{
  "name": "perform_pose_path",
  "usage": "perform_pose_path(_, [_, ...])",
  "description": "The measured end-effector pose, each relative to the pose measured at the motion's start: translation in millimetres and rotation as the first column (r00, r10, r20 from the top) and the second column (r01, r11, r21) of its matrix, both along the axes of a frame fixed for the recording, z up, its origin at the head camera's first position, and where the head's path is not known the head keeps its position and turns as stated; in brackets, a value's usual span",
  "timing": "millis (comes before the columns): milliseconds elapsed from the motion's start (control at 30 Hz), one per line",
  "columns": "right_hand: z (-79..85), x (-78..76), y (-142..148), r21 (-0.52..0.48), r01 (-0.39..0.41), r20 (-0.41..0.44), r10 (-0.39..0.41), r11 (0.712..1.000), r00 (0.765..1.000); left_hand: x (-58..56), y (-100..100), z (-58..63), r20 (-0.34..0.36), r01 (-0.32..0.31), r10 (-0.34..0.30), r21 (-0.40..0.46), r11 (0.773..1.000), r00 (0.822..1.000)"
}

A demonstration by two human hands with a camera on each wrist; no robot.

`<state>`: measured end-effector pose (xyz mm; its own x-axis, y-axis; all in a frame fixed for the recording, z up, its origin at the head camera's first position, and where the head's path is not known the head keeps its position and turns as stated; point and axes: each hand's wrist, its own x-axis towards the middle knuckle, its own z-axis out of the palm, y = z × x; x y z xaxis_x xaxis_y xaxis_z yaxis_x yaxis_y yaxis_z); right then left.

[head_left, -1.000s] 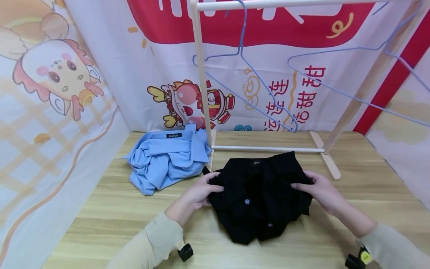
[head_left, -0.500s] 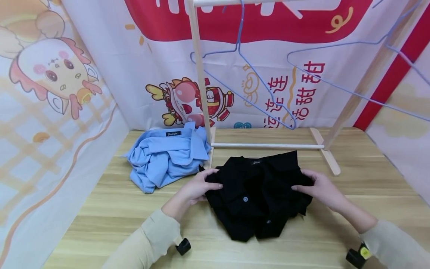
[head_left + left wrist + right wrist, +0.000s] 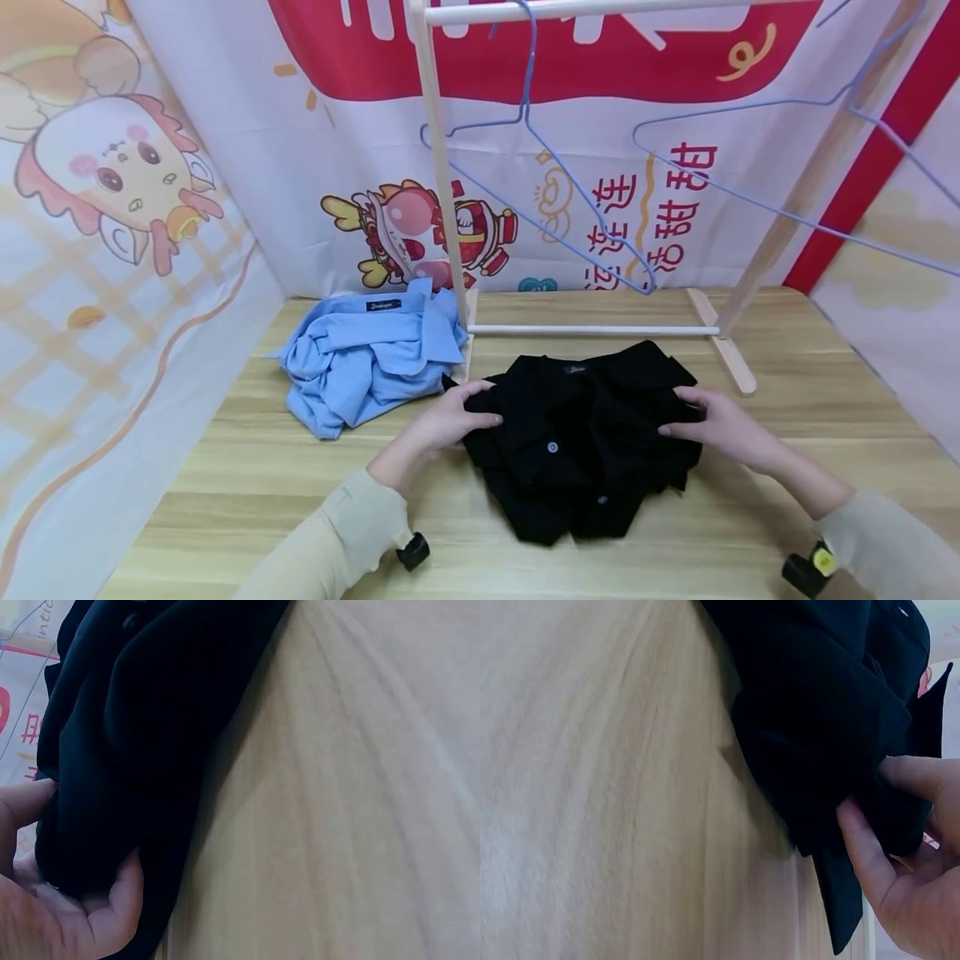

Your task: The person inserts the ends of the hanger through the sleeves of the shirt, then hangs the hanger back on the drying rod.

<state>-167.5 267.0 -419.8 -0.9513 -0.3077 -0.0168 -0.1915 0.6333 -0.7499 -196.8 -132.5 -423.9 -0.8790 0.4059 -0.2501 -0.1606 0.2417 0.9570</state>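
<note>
A crumpled black shirt (image 3: 577, 450) with pale buttons and a label in its collar lies on the wooden table, front side up. My left hand (image 3: 450, 421) grips its left side, thumb on top and fingers partly hidden beneath. On the opposite side my right hand (image 3: 723, 429) pinches the cloth between thumb and fingers. Both wrist views show fingers curled round folds of the black shirt (image 3: 142, 750). To the left a light blue shirt (image 3: 367, 358) lies bunched up, touched by neither hand.
Behind the black shirt stands a wooden rack with a white lower bar (image 3: 592, 331). From its top rail hang a blue wire hanger (image 3: 525, 117) and another blue hanger (image 3: 750, 196). Printed cloth walls (image 3: 292, 167) enclose the table (image 3: 225, 500).
The black shirt's right collar side has spread out a little to the right, along with my right hand. My left hand keeps its hold. The view has shifted slightly.
</note>
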Motion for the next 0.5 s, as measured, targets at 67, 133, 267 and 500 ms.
perform_pose_path(67, [1.0,-0.8,2,-0.006,-0.017,0.003,0.017,1.0,1.0,-1.4,0,1.7,0.012,0.014,-0.014,-0.001,1.0,1.0])
perform_pose_path(133, [2.0,-2.2,4,-0.016,-0.042,0.006,0.042,0.999,0.999,-2.8,-2,4.2,0.02,0.03,-0.03,-0.01,1.0,0.999])
perform_pose_path(267, [4.2,-5.6,8,-0.05,-0.099,0.013,0.099,0.994,0.995,-5.1,-7,12.0,0.04,0.067,-0.065,-0.046,0.997,0.997])
perform_pose_path(500, [12.5,-10.9,21,-0.164,-0.178,0.176,0.206,0.97,0.963,-9.4,-18,26.4,0.035,0.128,-0.124,-0.162,0.979,0.992])
